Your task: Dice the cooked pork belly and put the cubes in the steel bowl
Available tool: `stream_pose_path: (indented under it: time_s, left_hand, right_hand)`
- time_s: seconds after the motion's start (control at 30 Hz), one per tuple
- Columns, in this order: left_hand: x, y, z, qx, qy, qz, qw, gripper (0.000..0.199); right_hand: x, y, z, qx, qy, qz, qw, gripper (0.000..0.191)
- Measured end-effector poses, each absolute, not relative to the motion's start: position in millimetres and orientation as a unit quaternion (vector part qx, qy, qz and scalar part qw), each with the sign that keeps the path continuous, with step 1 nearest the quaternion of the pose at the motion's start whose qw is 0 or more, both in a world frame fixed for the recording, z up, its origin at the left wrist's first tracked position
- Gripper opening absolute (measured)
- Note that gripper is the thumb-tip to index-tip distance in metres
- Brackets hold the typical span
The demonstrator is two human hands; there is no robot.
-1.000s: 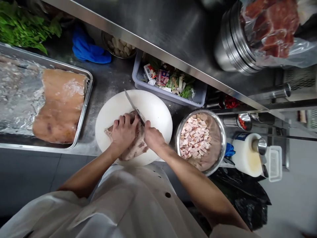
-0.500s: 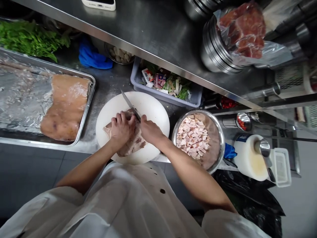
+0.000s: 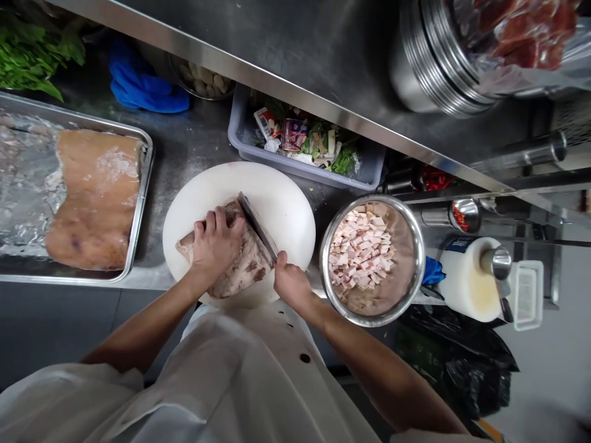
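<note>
A slab of pale cooked meat (image 3: pixel 240 261) lies on a round white cutting board (image 3: pixel 286 184). My left hand (image 3: pixel 218 241) grips it from above, fingers bent over its upper side. In my right hand (image 3: pixel 294 282) is the handle of a knife, closed in the fingers. The knife's blade (image 3: pixel 257 226) runs along the right edge of the meat, its tip pointing up and left. To the right of the board, a steel bowl (image 3: pixel 409 271) contains diced meat (image 3: pixel 362 249).
At left is a metal tray (image 3: pixel 133 246) with a large piece of skin-on meat (image 3: pixel 96 197). Behind the board stand a grey bin of scraps (image 3: pixel 305 166) and a blue cloth (image 3: pixel 143 80). A steel shelf (image 3: pixel 295 61) overhangs the back. A white jug (image 3: pixel 466 286) stands at right.
My right hand has drawn the knife back toward my body and right, and the blade now lies along the meat's edge. My left hand still holds the meat. The view has shifted and moved closer.
</note>
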State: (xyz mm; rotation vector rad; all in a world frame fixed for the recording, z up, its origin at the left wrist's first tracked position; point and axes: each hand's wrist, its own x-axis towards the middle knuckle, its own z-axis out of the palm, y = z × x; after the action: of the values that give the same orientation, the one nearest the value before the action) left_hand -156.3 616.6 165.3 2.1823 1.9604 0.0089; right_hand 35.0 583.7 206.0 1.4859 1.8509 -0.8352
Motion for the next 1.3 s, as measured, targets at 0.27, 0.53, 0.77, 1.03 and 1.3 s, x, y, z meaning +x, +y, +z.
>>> stream_pose_path:
  time_s: [0.27,0.53,0.77,1.03,1.3]
  left_hand:
    - [-148.0,616.9,167.8,0.728,0.682,-0.008,0.061,0.032]
    - [-148.8,616.7,166.6,0.741,0.668,-0.025,0.064,0.032]
    - [-149.3,615.6,170.6,0.756,0.652,-0.049,0.042,0.034]
    - [-151.4,613.5,166.3,0.748,0.664,-0.027,0.009,0.036]
    - [-151.5,613.5,165.6,0.749,0.662,-0.001,0.026,0.038]
  right_hand:
    - [38.6,589.0,218.1,0.555,0.728,-0.341,0.214,0.051]
    - [59.9,535.4,235.9,0.562,0.691,-0.355,0.284,0.05]
    - [39.5,592.0,197.4,0.591,0.7,-0.371,0.153,0.042]
    - [41.6,555.4,264.4,0.59,0.713,-0.322,0.2,0.041]
    - [28.1,556.9,270.8,0.568,0.725,-0.345,0.183,0.038]
